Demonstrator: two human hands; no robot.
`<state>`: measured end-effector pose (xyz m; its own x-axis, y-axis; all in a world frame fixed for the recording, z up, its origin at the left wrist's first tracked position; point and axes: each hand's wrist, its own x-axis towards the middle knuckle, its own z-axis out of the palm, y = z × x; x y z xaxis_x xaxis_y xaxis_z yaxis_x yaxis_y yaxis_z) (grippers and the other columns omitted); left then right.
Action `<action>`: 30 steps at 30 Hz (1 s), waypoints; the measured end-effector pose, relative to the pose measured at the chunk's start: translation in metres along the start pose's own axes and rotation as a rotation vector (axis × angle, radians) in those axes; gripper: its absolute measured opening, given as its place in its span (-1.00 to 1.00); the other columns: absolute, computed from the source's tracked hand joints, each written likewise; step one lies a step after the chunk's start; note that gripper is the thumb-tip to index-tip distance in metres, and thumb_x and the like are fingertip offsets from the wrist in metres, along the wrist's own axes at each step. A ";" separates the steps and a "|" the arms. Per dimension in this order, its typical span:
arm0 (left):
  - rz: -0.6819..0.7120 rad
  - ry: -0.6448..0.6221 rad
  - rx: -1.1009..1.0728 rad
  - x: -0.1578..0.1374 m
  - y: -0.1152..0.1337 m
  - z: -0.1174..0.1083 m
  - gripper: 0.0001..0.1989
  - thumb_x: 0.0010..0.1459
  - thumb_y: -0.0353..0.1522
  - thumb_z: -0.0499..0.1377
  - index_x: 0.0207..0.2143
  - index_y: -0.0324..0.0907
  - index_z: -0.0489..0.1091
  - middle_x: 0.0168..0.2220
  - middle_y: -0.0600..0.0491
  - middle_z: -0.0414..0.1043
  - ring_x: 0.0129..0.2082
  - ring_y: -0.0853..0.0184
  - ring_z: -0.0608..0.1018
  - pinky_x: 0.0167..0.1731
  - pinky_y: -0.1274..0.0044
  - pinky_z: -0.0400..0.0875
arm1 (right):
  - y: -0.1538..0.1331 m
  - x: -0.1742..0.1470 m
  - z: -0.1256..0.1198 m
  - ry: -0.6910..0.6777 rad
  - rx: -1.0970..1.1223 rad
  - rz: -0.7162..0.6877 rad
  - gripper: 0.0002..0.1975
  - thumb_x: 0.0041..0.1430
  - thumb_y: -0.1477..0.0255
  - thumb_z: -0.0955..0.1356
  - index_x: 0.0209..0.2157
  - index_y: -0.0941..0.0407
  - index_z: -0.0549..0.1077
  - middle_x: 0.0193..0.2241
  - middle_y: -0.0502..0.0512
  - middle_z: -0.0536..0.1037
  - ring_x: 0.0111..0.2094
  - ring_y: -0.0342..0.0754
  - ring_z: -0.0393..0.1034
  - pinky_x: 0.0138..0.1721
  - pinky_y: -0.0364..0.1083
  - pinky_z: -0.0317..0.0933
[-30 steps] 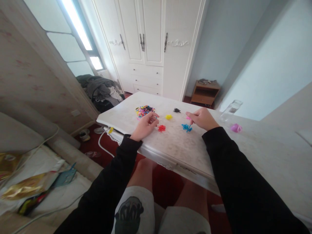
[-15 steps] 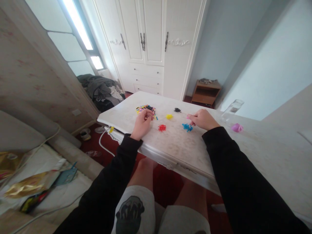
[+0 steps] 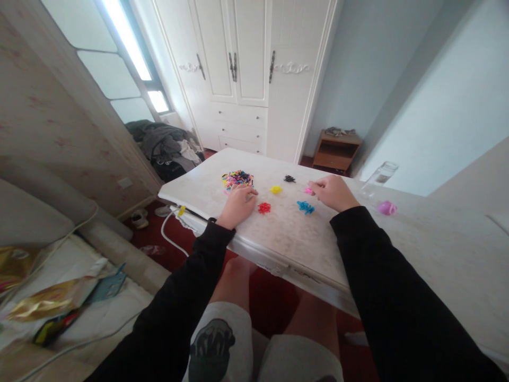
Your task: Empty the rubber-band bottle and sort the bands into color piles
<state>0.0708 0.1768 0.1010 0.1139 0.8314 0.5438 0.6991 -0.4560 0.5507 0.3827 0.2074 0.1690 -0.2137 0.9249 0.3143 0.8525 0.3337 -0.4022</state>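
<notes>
My left hand (image 3: 238,206) rests on the white table at the near edge of a mixed pile of small coloured pieces (image 3: 237,179). Its fingers are loosely bent and slightly apart, with nothing visible in them. A small red pile (image 3: 264,208) lies just right of it. Over a small pink pile (image 3: 308,190), my right hand (image 3: 332,192) has thumb and fingertips pinched together; whatever they hold is too small to make out. Nearer me lies a blue pile (image 3: 306,207). Yellow (image 3: 275,189) and black (image 3: 289,179) piles sit between the hands, farther back.
A clear glass jar (image 3: 380,176) and a purple object (image 3: 387,207) are on the table (image 3: 286,233) to the right. A white cable (image 3: 169,233) hangs off its left edge. Behind stand a white wardrobe (image 3: 250,53) and a small wooden cabinet (image 3: 336,151).
My left hand has drawn back slightly toward me and right, uncovering more of the mixed pile. My right fingertips have shifted up from beside the blue pile to the pink one.
</notes>
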 end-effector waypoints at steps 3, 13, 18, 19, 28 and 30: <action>0.010 -0.045 0.040 -0.001 0.002 0.001 -0.82 0.14 -0.46 0.19 -0.34 -0.13 0.61 -0.18 -0.13 0.64 -0.04 -0.02 0.58 0.18 0.08 0.36 | -0.001 -0.001 0.000 0.002 0.013 0.004 -0.58 0.36 0.31 0.35 -0.56 0.12 0.63 -0.61 0.13 0.59 -0.52 -0.01 0.44 -0.34 -0.02 0.16; 0.003 -0.008 0.019 -0.002 0.000 0.004 -0.88 0.05 -0.45 0.26 -0.37 -0.11 0.60 -0.14 -0.12 0.63 -0.05 -0.03 0.55 0.17 0.07 0.38 | -0.002 -0.001 -0.001 -0.002 -0.010 -0.011 -0.58 0.34 0.31 0.33 -0.56 0.13 0.63 -0.63 0.13 0.57 -0.52 0.00 0.43 -0.35 -0.01 0.15; 0.000 -0.005 0.054 -0.002 0.002 0.002 -0.79 0.08 -0.47 0.25 -0.24 -0.15 0.64 -0.05 -0.15 0.65 0.06 -0.06 0.57 0.22 0.09 0.40 | -0.002 0.000 0.000 -0.011 -0.021 -0.011 -0.57 0.36 0.30 0.33 -0.55 0.13 0.62 -0.61 0.14 0.58 -0.49 0.01 0.44 -0.34 -0.01 0.15; -0.011 -0.009 0.067 -0.002 0.003 0.001 -0.76 0.10 -0.47 0.24 -0.19 -0.17 0.65 -0.01 -0.16 0.64 0.10 -0.05 0.57 0.25 0.10 0.41 | -0.002 0.000 0.001 -0.013 -0.028 -0.009 -0.57 0.36 0.30 0.33 -0.54 0.13 0.63 -0.61 0.14 0.58 -0.49 0.01 0.45 -0.34 -0.02 0.14; -0.200 0.057 -0.137 -0.003 0.011 -0.011 -0.83 0.21 -0.44 0.25 -0.23 -0.21 0.68 -0.18 -0.07 0.72 -0.19 0.18 0.71 -0.04 0.36 0.61 | -0.004 0.000 0.000 -0.029 -0.029 -0.045 -0.57 0.37 0.32 0.32 -0.55 0.15 0.61 -0.62 0.15 0.55 -0.49 0.00 0.43 -0.34 -0.02 0.13; -0.193 0.052 -0.189 -0.003 0.012 -0.011 -0.86 0.20 -0.40 0.30 -0.27 -0.20 0.68 -0.25 -0.05 0.72 -0.25 0.19 0.70 -0.10 0.37 0.61 | -0.006 -0.001 0.001 -0.023 -0.031 -0.085 -0.59 0.36 0.33 0.32 -0.54 0.15 0.60 -0.59 0.15 0.57 -0.47 0.00 0.42 -0.35 -0.02 0.12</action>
<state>0.0706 0.1649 0.1129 -0.0487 0.8936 0.4463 0.5595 -0.3457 0.7533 0.3770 0.2052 0.1701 -0.2967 0.8976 0.3260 0.8453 0.4057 -0.3477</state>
